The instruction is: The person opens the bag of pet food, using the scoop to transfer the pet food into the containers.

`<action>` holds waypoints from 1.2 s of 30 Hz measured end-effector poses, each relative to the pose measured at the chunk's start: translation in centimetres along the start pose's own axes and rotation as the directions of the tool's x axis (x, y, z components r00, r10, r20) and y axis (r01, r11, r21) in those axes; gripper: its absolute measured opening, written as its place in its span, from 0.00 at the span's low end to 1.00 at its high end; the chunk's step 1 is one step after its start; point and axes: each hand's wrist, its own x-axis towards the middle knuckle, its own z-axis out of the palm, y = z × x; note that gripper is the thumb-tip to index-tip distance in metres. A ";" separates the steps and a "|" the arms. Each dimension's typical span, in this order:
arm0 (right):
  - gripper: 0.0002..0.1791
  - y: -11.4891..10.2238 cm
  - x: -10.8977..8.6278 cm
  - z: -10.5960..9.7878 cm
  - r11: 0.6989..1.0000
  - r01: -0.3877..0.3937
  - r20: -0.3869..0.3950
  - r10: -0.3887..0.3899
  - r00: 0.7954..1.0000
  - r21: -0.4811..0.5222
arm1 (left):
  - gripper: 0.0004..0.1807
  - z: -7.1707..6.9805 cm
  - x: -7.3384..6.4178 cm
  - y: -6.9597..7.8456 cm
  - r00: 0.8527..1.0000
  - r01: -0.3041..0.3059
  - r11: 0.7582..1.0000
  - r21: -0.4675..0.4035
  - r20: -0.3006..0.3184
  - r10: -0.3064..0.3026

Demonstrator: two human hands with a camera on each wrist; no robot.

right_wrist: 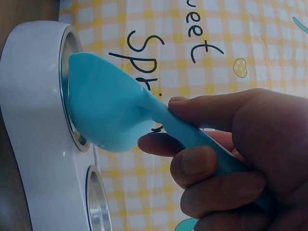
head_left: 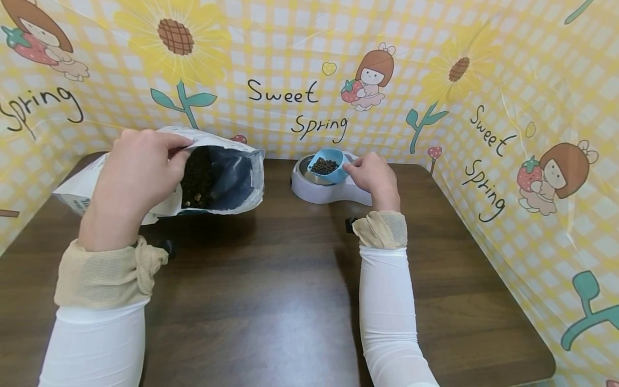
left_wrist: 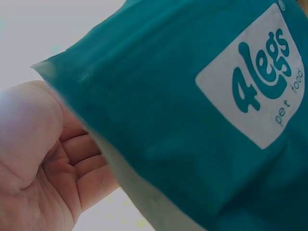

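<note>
We pinch the bag (head_left: 239,180) with our left hand (head_left: 137,177); our right hand (head_left: 372,174) grips the blue scoop (right_wrist: 106,106) of kibble (head_left: 325,166) over the bowl (head_left: 303,168)

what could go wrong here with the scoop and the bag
Kibble might miss the metal bowl: the loaded blue scoop is at its rim, so a careless tilt could scatter pieces on the table.

The bag could spill: its wide mouth gapes toward the head camera, and the left hand holds it by the top edge, so a slip might let food out.
</note>
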 end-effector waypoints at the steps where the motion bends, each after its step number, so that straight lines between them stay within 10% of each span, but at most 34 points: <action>1: 0.23 -0.1 0.0 0.0 1.000 -0.001 -0.006 0.001 1.000 -0.013 | 0.16 0.0 0.0 0.0 1.000 0.000 1.000 0.001 0.002 0.000; 36: 0.22 -1.1 0.4 0.8 0.995 0.020 -0.066 -0.026 0.997 -0.096 | 0.16 0.0 0.0 0.0 1.000 0.002 1.000 0.002 0.013 -0.002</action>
